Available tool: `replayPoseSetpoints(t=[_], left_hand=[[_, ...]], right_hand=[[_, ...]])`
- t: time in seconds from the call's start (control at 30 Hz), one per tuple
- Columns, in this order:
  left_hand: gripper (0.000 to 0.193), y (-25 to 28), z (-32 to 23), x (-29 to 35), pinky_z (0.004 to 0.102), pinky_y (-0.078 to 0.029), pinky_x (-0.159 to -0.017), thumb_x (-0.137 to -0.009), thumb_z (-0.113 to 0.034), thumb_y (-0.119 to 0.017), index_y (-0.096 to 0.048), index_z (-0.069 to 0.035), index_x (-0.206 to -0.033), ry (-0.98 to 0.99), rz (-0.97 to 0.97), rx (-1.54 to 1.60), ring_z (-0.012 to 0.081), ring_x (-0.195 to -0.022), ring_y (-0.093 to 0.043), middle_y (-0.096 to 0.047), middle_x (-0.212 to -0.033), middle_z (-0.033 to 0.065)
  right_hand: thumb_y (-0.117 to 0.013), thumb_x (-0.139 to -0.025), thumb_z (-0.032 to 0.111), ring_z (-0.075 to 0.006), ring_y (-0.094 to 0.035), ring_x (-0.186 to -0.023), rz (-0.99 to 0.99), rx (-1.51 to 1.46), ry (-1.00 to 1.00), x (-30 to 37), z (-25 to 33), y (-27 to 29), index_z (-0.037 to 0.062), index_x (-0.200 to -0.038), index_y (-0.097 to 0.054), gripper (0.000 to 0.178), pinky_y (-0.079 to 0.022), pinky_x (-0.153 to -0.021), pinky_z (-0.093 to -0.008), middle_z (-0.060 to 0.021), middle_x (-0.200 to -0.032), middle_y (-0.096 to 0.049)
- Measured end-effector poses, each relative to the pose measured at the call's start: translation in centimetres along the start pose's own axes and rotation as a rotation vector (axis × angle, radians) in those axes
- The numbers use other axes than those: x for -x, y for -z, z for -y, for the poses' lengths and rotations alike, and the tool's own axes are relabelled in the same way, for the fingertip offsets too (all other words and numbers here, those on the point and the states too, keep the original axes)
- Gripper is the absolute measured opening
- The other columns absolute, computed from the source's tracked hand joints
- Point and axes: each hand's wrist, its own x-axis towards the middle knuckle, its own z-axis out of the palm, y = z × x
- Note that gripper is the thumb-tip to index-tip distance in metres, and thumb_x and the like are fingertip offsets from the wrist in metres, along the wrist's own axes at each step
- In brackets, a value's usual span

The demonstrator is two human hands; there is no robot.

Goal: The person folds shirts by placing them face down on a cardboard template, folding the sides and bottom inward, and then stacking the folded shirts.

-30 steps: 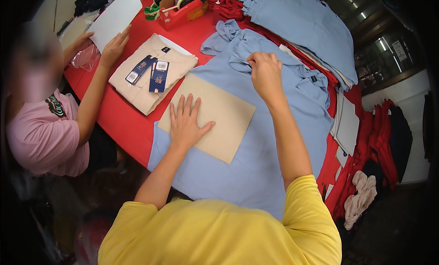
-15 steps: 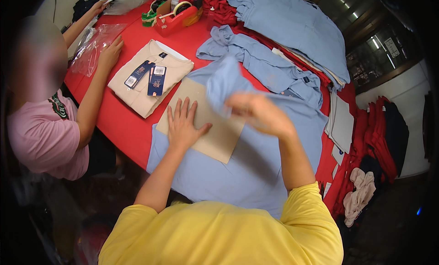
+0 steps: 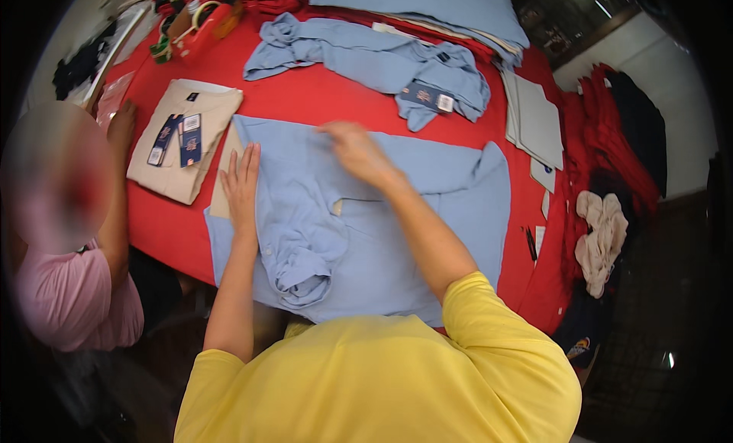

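Observation:
A light blue shirt lies spread on the red-covered table in front of me, its side folded over a tan cardboard sheet. Only a strip of that sheet shows at the left. My left hand rests flat there, fingers stretched out along the folded edge. Near the shirt's far edge, my right hand has its fingers curled onto the blue cloth; slight blur softens the fingertips. The bunched collar lies close to my body. Left of the shirt is a folded beige shirt with dark blue tags.
Another blue shirt with a tag lies crumpled beyond. A blue garment stack is at the back. Grey-white sheets lie right, near hanging red clothes. A red tape dispenser stands far left. A person in pink sits left.
The shirt's side, lifted in my right hand before, now lies folded over most of the cardboard. My right hand has lowered onto the cloth. The view has shifted to the right.

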Motion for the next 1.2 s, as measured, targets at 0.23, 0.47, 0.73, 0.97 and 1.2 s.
replayPoseSetpoints(t=[0.23, 0.47, 0.73, 0.97, 1.2], left_hand=[[0.044, 0.4, -0.1, 0.1, 0.0509, -0.022, -0.113, -0.083, -0.012, -0.050, -0.065, -0.034, -0.118, -0.061, 0.055, 0.130, 0.0195, -0.113, -0.050, -0.052, -0.110, 0.0023], [0.034, 0.8, 1.4, -0.6, 0.0427, -0.018, -0.112, -0.085, -0.019, -0.052, -0.070, -0.023, -0.114, -0.074, 0.207, 0.311, 0.0183, -0.116, -0.050, -0.055, -0.118, 0.0026], [0.029, -2.0, 6.1, -1.2, 0.0324, -0.034, -0.103, -0.081, -0.007, -0.058, -0.069, -0.008, -0.109, 0.082, 0.344, 0.969, 0.0237, -0.117, -0.049, -0.052, -0.126, 0.0088], [0.038, 1.5, 3.6, -1.2, 0.0335, -0.036, -0.103, -0.077, -0.005, -0.058, -0.070, -0.012, -0.112, -0.056, 0.355, 0.621, 0.0257, -0.119, -0.046, -0.051, -0.125, 0.0098], [0.039, 1.8, 3.0, -0.5, 0.0340, -0.036, -0.102, -0.076, -0.006, -0.058, -0.070, -0.011, -0.113, -0.005, 0.321, 0.645, 0.0260, -0.119, -0.046, -0.052, -0.124, 0.0100]], right_hand=[[-0.060, -0.081, 0.005, -0.0313, -0.052, -0.110, -0.546, 0.891, -0.450, 16.6, -13.7, 16.0, 0.0140, -0.099, -0.070, 0.023, -0.041, -0.094, -0.0422, -0.0108, -0.113, -0.060], [-0.056, -0.085, -0.002, -0.0284, -0.061, -0.084, -0.796, 0.228, -0.351, 23.4, -8.3, 20.8, 0.0015, -0.105, -0.063, 0.021, -0.049, -0.078, -0.0349, -0.0130, -0.093, -0.062], [-0.045, -0.082, -0.005, -0.0353, -0.048, -0.119, -0.564, 0.648, -0.605, 30.3, -7.0, 17.8, 0.0042, -0.124, -0.058, 0.044, -0.041, -0.101, -0.0412, -0.0179, -0.129, -0.052], [-0.063, -0.088, 0.031, -0.0338, -0.058, -0.101, -0.786, 0.684, -0.915, 26.1, -6.6, 14.1, 0.0060, -0.107, -0.060, 0.032, -0.046, -0.083, -0.0443, -0.0167, -0.112, -0.061], [-0.068, -0.083, 0.037, -0.0375, -0.063, -0.084, -0.426, 0.647, -1.111, 32.0, -6.6, 13.8, 0.0035, -0.092, -0.059, 0.036, -0.047, -0.074, -0.0464, -0.0188, -0.085, -0.066]])
